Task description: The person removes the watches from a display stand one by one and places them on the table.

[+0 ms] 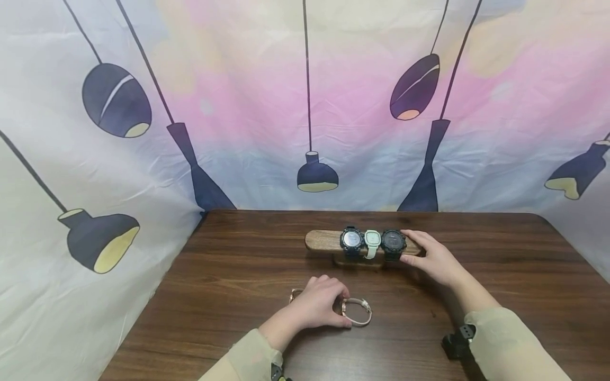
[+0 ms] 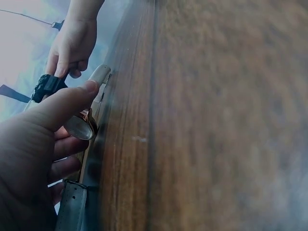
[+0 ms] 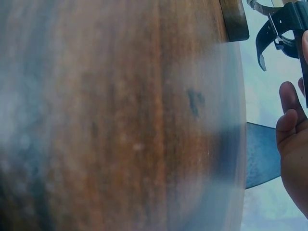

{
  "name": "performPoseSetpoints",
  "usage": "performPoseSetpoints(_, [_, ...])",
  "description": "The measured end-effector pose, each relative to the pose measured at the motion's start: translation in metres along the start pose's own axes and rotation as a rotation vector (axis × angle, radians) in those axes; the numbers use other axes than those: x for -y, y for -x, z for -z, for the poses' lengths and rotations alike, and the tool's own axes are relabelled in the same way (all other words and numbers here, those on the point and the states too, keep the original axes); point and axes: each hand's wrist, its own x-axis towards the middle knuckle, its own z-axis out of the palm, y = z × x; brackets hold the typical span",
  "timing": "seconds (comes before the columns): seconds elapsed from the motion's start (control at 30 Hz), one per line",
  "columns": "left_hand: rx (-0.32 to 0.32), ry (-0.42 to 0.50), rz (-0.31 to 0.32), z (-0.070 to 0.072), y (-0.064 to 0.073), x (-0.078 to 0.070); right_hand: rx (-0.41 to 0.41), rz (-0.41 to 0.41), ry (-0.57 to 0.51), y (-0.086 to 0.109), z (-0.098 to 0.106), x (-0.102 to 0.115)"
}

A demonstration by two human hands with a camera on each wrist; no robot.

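My left hand (image 1: 314, 304) is lowered to the tabletop, thumb and fingers pinching a watch with a pale pink strap (image 1: 358, 324). Its round case (image 2: 79, 127) shows beneath the thumb in the left wrist view. Another gold-toned watch (image 1: 294, 292) is mostly hidden behind this hand. At the back, my right hand (image 1: 438, 259) grips the right end of a wooden watch stand (image 1: 321, 240), thumb below and fingers above. Beside those fingertips sits a black watch (image 1: 393, 241); a mint-green watch (image 1: 373, 239) and a black watch with a silvery face (image 1: 352, 239) are also on the bar.
The brown wooden table (image 1: 229, 296) has its far edge close to a cloth backdrop (image 1: 257, 106) printed with hanging lamps. Black wrist devices (image 1: 457, 344) are worn at both sleeves.
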Motion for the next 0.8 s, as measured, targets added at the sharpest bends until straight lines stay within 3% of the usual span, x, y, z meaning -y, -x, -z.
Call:
performPoseSetpoints(0.53, [-0.049, 0.063, 0.001, 0.0029, -0.0005, 0.0018, 0.005, 0.003, 0.012, -0.0008, 0.0002, -0.0005])
performPoseSetpoints(0.8, [-0.035, 0.103, 0.049, 0.0075, 0.001, 0.0021, 0.015, -0.008, 0.015, -0.0006, 0.0004, -0.0006])
